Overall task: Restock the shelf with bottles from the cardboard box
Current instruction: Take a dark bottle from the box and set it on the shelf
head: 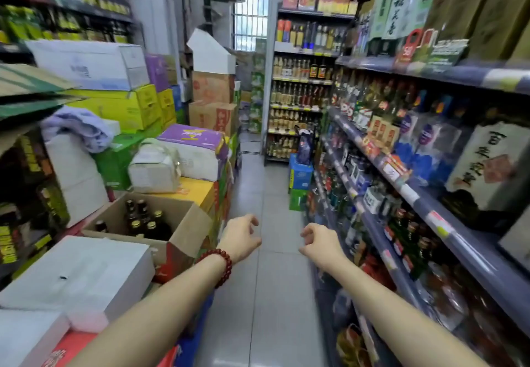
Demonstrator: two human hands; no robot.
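An open cardboard box (186,223) sits on stacked cartons at the left, with several dark bottles with gold caps (146,223) standing inside. The stocked shelf (430,209) runs along the right side of the aisle, full of bottles. My left hand (241,237), with a red bead bracelet on the wrist, hovers over the aisle floor just right of the box, fingers curled loosely and holding nothing. My right hand (321,242) hangs level with it, close to the shelf's lower tiers, fingers apart and empty.
Stacked cartons (129,102) and a white foam lid (80,275) crowd the left side. A blue crate (299,174) stands on the floor by the shelf farther down. The grey tiled aisle (269,295) runs between them toward a barred window.
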